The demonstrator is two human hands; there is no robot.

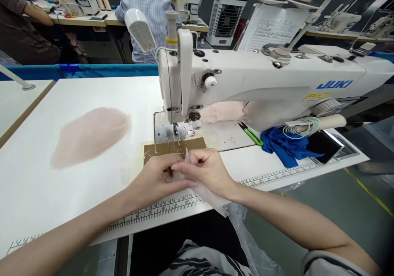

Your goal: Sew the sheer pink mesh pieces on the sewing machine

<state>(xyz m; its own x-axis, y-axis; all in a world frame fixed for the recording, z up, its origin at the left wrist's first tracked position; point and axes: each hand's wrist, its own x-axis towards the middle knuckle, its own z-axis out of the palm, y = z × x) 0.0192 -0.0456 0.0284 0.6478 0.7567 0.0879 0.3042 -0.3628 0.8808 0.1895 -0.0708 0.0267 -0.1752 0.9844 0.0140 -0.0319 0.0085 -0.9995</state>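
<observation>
Both hands meet just in front of the sewing machine's needle plate point(164, 134). My left hand point(161, 175) is closed, its fingertips pinching at thin pale fabric. Beside it, my right hand point(209, 169) grips the same sheer, pale pink fabric point(212, 198), which hangs down over the table's front edge. A small tip of the cloth pokes up between the fingers. Behind the hands lies a brown strip point(175, 146) on the machine bed. The presser foot and needle point(175, 129) of the white sewing machine point(246, 74) stand just beyond, with no cloth visible under them.
A sheer pink fabric piece point(92, 134) lies flat at left. More pink cloth point(223, 112) sits under the machine arm. Green thread snips point(250, 134), a blue cloth point(283, 144) and a phone point(326, 146) lie at right. Co-workers sit beyond the table.
</observation>
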